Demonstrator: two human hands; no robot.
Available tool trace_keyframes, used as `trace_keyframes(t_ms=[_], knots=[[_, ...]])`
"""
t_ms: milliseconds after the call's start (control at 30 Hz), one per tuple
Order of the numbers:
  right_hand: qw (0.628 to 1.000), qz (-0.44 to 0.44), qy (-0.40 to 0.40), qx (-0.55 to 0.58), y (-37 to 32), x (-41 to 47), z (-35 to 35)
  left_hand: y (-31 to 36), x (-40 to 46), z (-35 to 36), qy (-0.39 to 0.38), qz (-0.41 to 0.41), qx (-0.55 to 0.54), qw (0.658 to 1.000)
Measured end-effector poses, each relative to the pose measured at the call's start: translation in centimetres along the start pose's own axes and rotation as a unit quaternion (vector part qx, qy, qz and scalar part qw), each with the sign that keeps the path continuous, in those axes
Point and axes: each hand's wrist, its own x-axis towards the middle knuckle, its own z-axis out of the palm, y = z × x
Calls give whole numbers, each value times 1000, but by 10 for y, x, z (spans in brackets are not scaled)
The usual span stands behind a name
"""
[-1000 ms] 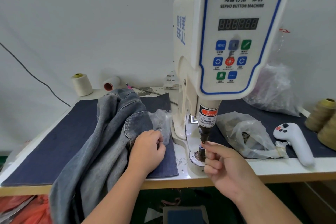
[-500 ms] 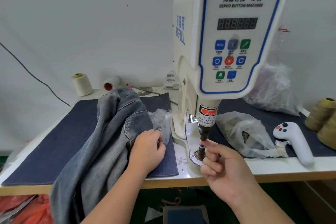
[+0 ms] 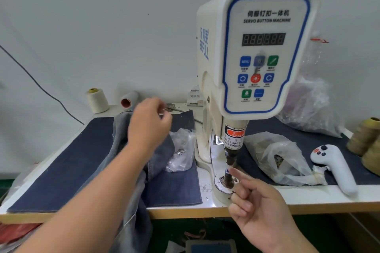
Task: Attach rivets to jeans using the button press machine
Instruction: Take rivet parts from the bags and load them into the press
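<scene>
since the jeans look soft and floppy, pinch near the rivet spot; left hand blurred, grip unclear, right hand loosely open by the die.

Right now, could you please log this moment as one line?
left hand: raised over jeans, holds nothing clear | right hand: index fingertip at lower die | button press machine: ram up

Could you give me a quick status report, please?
Left hand raised over jeans, fingers curled. Right hand by lower die, forefinger out. Nothing under press.
</scene>
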Motion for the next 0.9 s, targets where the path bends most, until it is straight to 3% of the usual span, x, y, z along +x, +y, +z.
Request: trace_keyframes(t_ms=[67,133,200,267,333,500,700,800,900], knots=[[1000,-7,7,2,0,-2,-3,-19,27,-7,-12,-69,111,991],[1000,-16,14,-2,0,-6,-7,-40,38,-10,-79,-163,229,956],[1000,-21,17,-8,1,-10,-12,-60,37,-8,-158,-246,240,926],[999,-18,22,-18,3,-13,-16,-76,29,-2,-199,-282,192,919],[999,-8,24,-28,4,-17,-20,-87,23,-1,-187,-263,173,931],[994,-2,13,-109,6,-26,-24,-84,21,-29,-51,-258,23,965],[969,-19,-45,-243,16,-36,-14,-44,-8,-109,57,-248,-173,951],[905,-79,-93,-407,20,-43,2,-21,-29,-144,81,-181,-240,950],[825,-182,-113,-523,21,-47,27,-2,-46,-165,47,-120,-234,964]])
